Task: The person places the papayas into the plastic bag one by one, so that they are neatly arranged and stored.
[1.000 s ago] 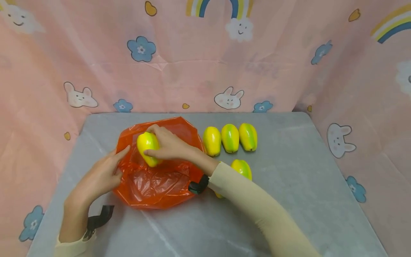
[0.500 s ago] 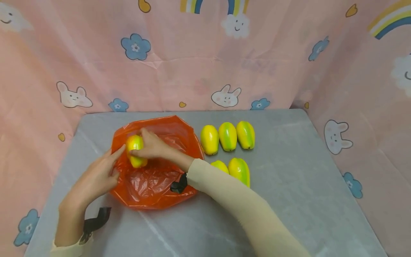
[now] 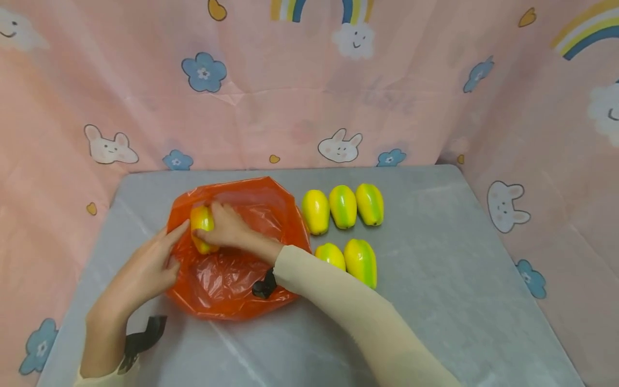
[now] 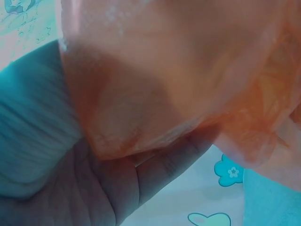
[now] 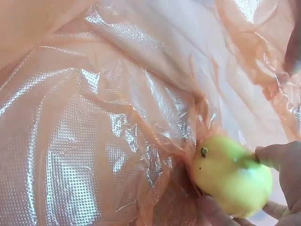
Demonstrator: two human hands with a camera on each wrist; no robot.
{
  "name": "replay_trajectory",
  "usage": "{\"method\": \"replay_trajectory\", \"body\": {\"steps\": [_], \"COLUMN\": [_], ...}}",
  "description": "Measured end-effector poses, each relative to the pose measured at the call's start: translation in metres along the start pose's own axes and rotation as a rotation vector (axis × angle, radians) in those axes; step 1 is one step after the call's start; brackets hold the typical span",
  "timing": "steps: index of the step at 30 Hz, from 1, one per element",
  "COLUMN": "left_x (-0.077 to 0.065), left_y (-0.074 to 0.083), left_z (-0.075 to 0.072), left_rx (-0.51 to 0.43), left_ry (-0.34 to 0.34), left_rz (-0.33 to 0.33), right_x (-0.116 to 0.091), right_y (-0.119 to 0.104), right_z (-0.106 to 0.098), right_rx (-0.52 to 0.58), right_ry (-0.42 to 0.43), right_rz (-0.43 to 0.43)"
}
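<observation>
In the head view my right hand (image 3: 227,226) grips a yellow papaya with green streaks (image 3: 202,228) down inside an open orange plastic bag (image 3: 232,309). The right wrist view shows the thumb and fingers around the same papaya (image 5: 230,176), its stem end facing the camera, against the crinkled film. My left hand (image 3: 145,271) holds the bag's left rim, one finger reaching over the edge. Up close in the left wrist view, the orange film (image 4: 141,94) hangs across that hand (image 4: 108,183) and covers part of it.
Three papayas (image 3: 343,207) lie in a row right of the bag. Nearer, two more papayas (image 3: 360,263) lie side by side, partly behind the right sleeve (image 3: 338,301). The grey table (image 3: 450,285) meets a patterned pink curtain (image 3: 271,107) at the back.
My right hand has carried the papaya left and lower into the bag, towards its left wall. The left hand stays at the rim, and the view has shifted slightly.
</observation>
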State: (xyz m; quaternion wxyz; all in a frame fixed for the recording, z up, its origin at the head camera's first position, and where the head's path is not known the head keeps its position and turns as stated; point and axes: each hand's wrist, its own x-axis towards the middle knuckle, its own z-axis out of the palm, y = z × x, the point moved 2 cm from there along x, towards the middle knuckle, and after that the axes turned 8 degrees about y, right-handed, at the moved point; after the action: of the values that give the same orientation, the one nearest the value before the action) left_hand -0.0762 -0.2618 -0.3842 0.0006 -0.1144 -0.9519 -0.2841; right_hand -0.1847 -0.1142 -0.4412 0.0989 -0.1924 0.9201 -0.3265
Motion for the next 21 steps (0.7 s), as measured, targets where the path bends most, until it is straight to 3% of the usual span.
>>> {"method": "replay_trajectory", "body": {"steps": [11,21], "left_x": [0.002,-0.002], "left_y": [-0.002,-0.001], "left_z": [-0.004,0.002], "left_rx": [0.005,0.007], "left_ry": [-0.002,-0.009], "left_rz": [-0.028,-0.065], "right_x": [-0.001,-0.019], "right_y": [0.003,0.009], "right_z": [-0.003,-0.017], "right_rx": [0.077,0.128], "right_ry": [-0.014,-0.112], "right_rz": [-0.021,0.025]}}
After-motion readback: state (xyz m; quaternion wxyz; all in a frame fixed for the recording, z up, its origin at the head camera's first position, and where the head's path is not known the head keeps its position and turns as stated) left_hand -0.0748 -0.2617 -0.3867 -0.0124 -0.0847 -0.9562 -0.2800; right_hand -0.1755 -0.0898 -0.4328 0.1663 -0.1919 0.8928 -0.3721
